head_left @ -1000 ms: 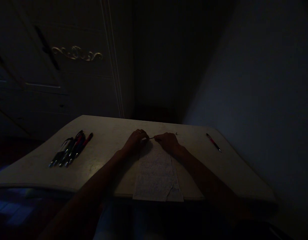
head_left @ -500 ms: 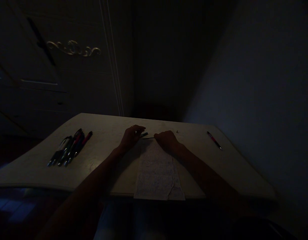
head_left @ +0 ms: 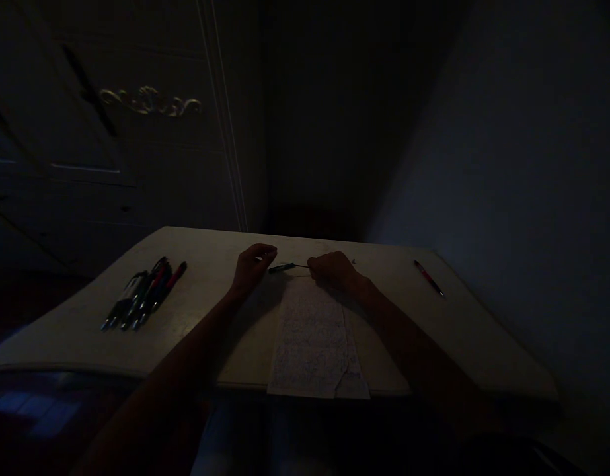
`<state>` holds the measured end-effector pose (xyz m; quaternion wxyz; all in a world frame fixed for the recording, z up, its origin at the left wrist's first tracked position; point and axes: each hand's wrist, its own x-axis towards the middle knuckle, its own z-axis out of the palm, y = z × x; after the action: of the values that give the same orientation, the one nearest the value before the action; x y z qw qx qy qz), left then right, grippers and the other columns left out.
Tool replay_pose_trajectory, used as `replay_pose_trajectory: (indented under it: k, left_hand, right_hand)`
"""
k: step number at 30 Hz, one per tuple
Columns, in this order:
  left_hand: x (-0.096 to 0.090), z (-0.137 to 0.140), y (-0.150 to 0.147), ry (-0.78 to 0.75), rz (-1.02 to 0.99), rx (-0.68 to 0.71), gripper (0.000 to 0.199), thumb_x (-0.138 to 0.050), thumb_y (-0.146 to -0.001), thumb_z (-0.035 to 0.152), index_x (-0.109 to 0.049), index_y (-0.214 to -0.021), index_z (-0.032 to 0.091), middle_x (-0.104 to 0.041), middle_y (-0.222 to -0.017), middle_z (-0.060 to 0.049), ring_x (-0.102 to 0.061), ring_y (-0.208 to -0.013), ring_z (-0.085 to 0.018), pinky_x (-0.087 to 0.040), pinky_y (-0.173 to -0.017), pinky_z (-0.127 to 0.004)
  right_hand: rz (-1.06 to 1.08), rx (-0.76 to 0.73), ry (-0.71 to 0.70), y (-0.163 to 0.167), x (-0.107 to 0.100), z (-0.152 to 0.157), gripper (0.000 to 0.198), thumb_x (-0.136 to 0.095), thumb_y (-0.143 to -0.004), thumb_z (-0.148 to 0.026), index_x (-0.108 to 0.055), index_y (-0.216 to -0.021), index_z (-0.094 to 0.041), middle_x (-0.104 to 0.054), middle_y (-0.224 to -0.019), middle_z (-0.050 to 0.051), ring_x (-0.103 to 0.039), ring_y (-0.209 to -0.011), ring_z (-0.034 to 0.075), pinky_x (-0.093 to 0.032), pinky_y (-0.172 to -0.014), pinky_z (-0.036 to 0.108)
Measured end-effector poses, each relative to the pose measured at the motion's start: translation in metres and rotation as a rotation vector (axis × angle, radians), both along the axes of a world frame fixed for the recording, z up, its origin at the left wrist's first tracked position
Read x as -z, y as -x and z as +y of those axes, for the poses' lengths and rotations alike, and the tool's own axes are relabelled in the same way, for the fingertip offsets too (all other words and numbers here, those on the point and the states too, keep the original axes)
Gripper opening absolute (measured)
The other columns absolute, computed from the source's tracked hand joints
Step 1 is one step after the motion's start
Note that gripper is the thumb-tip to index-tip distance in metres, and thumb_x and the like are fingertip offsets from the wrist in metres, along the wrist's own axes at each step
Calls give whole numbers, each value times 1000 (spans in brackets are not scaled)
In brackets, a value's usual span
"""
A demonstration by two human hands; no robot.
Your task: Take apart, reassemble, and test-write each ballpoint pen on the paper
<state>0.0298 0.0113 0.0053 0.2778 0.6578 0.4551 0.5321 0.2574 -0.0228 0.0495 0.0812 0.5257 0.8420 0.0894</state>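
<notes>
Gripping a thin dark rod (head_left: 301,266) by its right end, with thumb and fingers of the right hand (head_left: 332,268) clamped on it. Pointing it leftward, up to the right end of a short green pen barrel (head_left: 281,268); too dark to tell insertion from mere contact. Holding the left hand (head_left: 255,264) just beside the barrel's left end, with fingers bent toward the thumb; impossible to tell fingertips together from fingertips apart. Working by the far end of a creased, marked sheet of paper (head_left: 314,344), laid lengthwise on a pale table (head_left: 210,248). Having a cluster of pens (head_left: 141,294) well off to the left, and a single red-and-black pen (head_left: 428,277) well apart on the right. Facing a cabinet with a scrolled ornament (head_left: 151,101) at left and a plain wall (head_left: 523,165) at right, both deep in shadow.
</notes>
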Motion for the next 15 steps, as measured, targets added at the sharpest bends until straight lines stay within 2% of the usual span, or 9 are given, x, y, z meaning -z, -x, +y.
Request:
replay_pose_trajectory:
  k: [3,6,15]
  left_hand:
    - [0,-1,1,140,-145,40,34,-76,-72,46,-75,-88,16,-73,-79,-6,-65,-71,-18,-52,-63,-29]
    - [-1,-5,0,235,-264,106,38,-83,-67,46,-76,-87,14,-73,-78,-7,-64,-67,-17,-49,-58,-26]
    - [-5,-13,-2,276,-255,225,33,-84,-68,44,-77,-82,15,-76,-79,-7,-62,-60,-14,-50,-58,-27]
  right_hand:
    - [35,28,-34,-8,-6,-4,29,-46,-98,-26,-69,-115,-19,-78,-101,13,-74,-92,24,-45,-70,29]
    - [53,44,-47,-13,-8,-8,27,-49,-96,-27,-70,-111,-20,-78,-98,12,-73,-87,23,-42,-68,28]
    - [67,33,-27,-10,-6,-15,30,-51,-94,-34,-69,-116,-22,-79,-100,12,-73,-87,25,-41,-67,30]
